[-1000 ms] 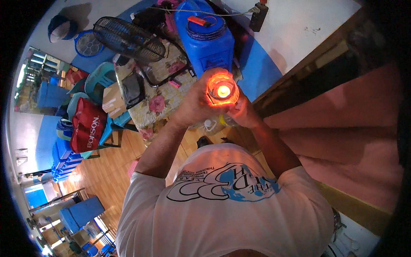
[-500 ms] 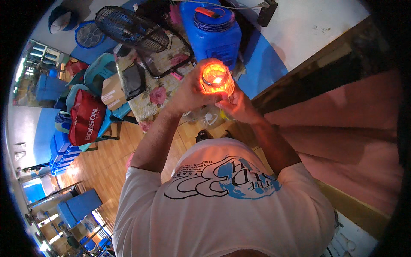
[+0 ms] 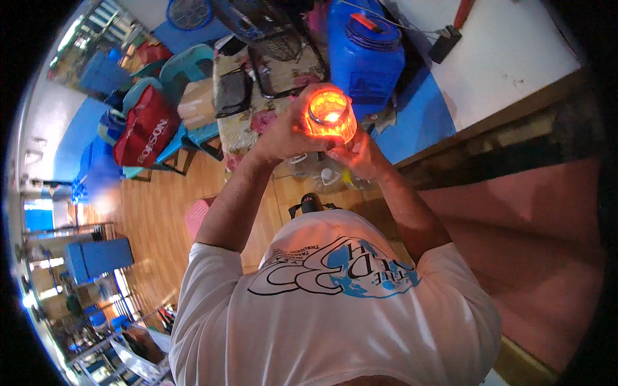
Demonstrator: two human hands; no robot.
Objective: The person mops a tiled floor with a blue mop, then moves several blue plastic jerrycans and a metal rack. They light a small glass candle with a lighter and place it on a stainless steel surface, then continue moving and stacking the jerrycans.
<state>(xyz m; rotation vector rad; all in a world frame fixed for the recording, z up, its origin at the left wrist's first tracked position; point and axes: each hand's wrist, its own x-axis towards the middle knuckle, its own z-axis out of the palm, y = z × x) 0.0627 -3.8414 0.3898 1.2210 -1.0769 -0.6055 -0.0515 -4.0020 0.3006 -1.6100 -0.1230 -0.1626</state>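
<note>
I hold a small glass jar (image 3: 331,114) that glows orange with a bright light inside it. My left hand (image 3: 288,132) wraps around its left side, fingers curled over the glass. Under the jar's lower right side, my right hand (image 3: 360,154) cups it from below. Both forearms reach up from my white printed shirt (image 3: 335,302). The jar is raised in front of a blue plastic water container (image 3: 367,51).
A table with a floral cloth (image 3: 248,122) carries a black wire fan guard (image 3: 283,55) and a dark pouch (image 3: 230,90). A red bag (image 3: 147,125) rests on teal chairs at left. Clear plastic bottles (image 3: 322,174) stand on the wooden floor. A pink stepped surface (image 3: 515,231) lies right.
Both hands have kept hold of the glowing jar, and the view has shifted so the jar and hands sit slightly higher against the blue container.
</note>
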